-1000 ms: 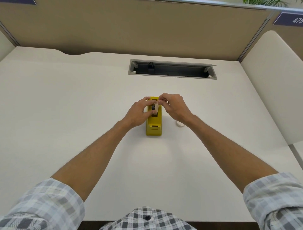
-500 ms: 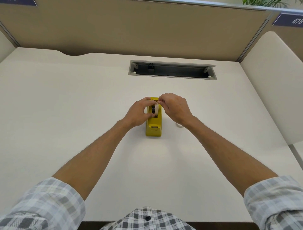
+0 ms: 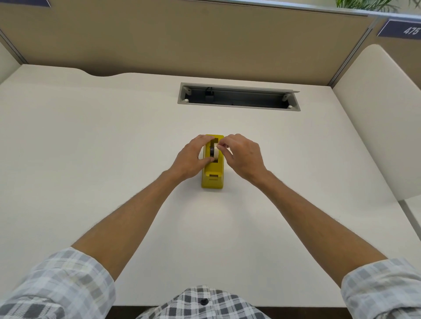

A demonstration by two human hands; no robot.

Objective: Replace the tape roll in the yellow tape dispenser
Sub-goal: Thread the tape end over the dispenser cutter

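White desk point(image 3: 91, 159), left hand point(image 3: 190, 159) gripping yellow dispenser point(image 3: 213, 177), right hand point(image 3: 243, 157) pinching tape roll point(image 3: 214, 152)

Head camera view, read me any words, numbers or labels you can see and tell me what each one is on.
"475": white digits on a dark blue sign at the top right partition.
A second dark blue sign at the top left: cropped, no text readable.
Yellow tape dispenser: no readable label.

The tape dispenser point(image 3: 212, 175) is bright yellow. The tape roll point(image 3: 215, 152) in it is cream with a black middle. The table point(image 3: 91, 145) is white. The shirt sleeves point(image 3: 59, 284) are grey and white checks. The wall point(image 3: 182, 38) behind is tan.
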